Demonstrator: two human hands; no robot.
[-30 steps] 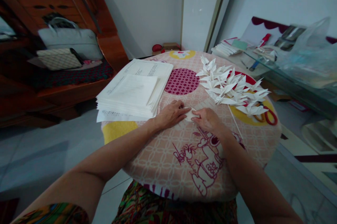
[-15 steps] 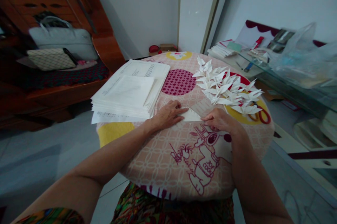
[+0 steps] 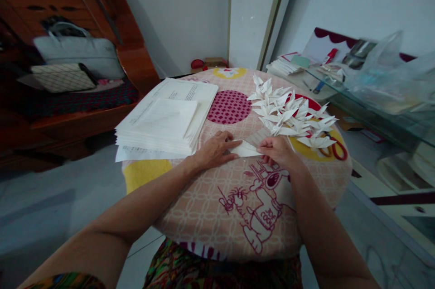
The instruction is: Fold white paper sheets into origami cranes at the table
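Observation:
A partly folded sheet of white paper [image 3: 245, 149] lies on the cloth-covered table between my hands. My left hand [image 3: 219, 147] rests flat at its left end, fingers stretched over the paper. At the right end my right hand [image 3: 276, 149] pinches the paper's edge between thumb and fingers. Part of the sheet shows printed lines; its right corner is hidden under the right hand. Beyond that hand lies a heap of folded white paper shapes [image 3: 288, 110] with pointed tips.
A stack of printed paper [image 3: 163, 117] with smaller sheets on top stands left on the round table [image 3: 204, 216]. Red-handled scissors [image 3: 339, 149] lie at the right edge. A glass shelf [image 3: 374, 103] with a plastic bag [image 3: 380, 76] adjoins on the right.
My right hand has shifted slightly left and up along the paper, its fingers now more curled at the edge. My left hand stays nearly still.

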